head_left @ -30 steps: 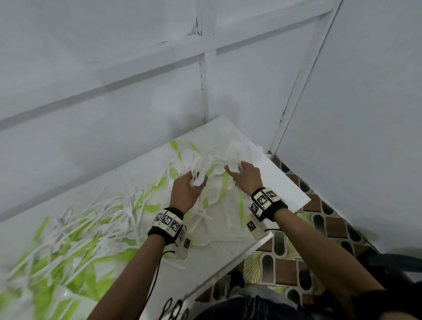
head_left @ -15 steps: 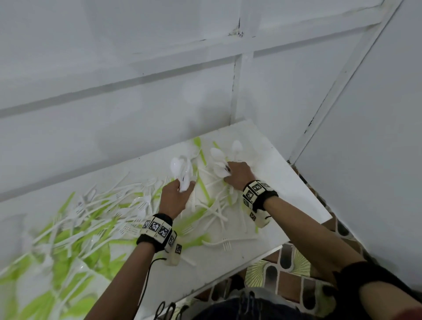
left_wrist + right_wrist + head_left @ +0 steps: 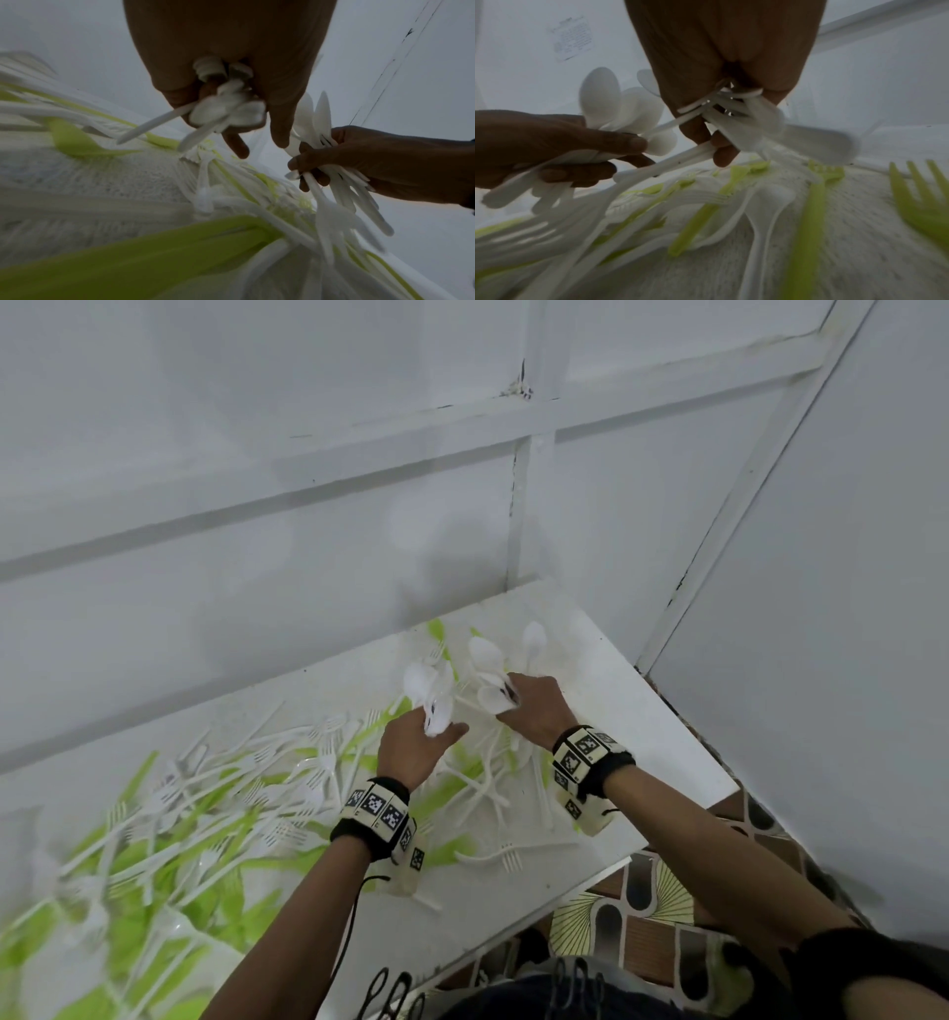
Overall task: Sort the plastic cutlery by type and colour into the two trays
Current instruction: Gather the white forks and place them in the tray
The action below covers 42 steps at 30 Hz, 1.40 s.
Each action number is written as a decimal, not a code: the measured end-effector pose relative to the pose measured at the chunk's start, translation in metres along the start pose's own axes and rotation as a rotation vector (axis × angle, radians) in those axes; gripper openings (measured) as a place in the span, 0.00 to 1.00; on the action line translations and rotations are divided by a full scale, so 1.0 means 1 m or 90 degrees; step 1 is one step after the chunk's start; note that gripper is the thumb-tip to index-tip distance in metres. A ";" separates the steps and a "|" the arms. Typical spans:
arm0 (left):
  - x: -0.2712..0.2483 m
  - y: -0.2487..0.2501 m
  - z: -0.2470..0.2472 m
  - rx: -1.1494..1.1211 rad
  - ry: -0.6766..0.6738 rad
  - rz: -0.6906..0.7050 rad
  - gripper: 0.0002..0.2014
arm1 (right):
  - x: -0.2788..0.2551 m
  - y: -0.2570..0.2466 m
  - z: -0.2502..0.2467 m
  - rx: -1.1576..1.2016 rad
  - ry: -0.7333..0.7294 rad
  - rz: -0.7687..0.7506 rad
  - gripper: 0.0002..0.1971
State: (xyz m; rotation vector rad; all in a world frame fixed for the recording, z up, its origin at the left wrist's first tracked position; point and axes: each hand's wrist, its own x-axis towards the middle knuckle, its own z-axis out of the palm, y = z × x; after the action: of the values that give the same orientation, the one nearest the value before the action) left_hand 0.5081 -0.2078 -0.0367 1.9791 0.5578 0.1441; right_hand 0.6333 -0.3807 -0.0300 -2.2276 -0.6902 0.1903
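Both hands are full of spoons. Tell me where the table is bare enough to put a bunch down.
Bare table shows right of the right hand, toward the corner, and along the near edge. Left of the left hand, forks crowd it.

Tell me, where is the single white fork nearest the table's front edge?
In the head view, the white fork lies alone near the table's front edge, between the two wrists, tines toward the right.

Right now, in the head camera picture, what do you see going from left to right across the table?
Heap of green and white plastic forks → left hand gripping white plastic spoons → right hand gripping more white spoons → bare white table corner.
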 end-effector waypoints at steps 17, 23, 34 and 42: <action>0.012 0.005 -0.006 -0.041 0.048 -0.016 0.17 | -0.015 -0.005 0.004 0.296 0.041 0.222 0.15; -0.002 0.016 0.005 -0.109 -0.053 0.006 0.19 | -0.011 -0.029 0.011 0.608 0.034 0.256 0.10; -0.014 0.012 0.041 0.136 -0.082 0.015 0.25 | -0.029 0.004 -0.036 0.332 0.012 0.180 0.17; -0.021 0.025 0.066 0.577 -0.144 0.135 0.16 | -0.042 0.026 -0.056 0.331 0.057 0.220 0.06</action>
State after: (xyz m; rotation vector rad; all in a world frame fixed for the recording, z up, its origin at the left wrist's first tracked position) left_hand 0.5194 -0.2798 -0.0427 2.8845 0.2699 -0.2503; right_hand 0.6277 -0.4537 -0.0134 -1.8189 -0.1698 0.3916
